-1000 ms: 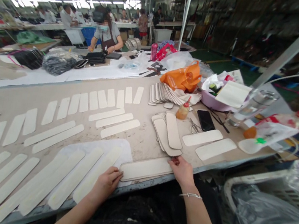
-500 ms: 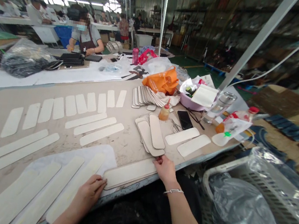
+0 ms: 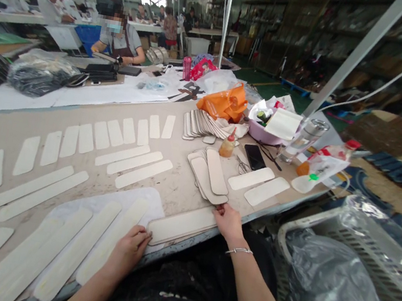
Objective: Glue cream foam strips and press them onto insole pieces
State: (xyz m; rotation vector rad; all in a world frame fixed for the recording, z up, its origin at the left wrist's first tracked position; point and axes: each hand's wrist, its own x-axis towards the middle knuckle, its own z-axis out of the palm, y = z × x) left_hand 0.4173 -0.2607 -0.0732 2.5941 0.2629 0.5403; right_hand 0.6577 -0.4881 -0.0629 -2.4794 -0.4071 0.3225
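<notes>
At the table's near edge lies a long pale strip [image 3: 182,226] with rounded corners and a dark rim. My left hand [image 3: 131,247] has its fingers closed on the strip's left end. At the other end, my right hand [image 3: 227,222] pinches the strip's corner, just below a stack of cream rounded panels [image 3: 202,175]. Part of the strip's right end is hidden by the fingers. To the left of my left hand, long whitish strips [image 3: 113,236] lie on a white sheet [image 3: 155,202].
Rows of pale pieces [image 3: 86,138] cover the table's left side. Right of the stack are a glue bottle [image 3: 227,146], scissors [image 3: 242,166], a phone [image 3: 254,157] and a clear flask [image 3: 301,142]. A plastic crate [image 3: 313,222] stands at right. Across the table works a person [image 3: 117,42].
The view has shifted slightly, so the table appears farther right and higher. Both my hands stay at the strip's ends. The person opposite now holds up a flat piece.
</notes>
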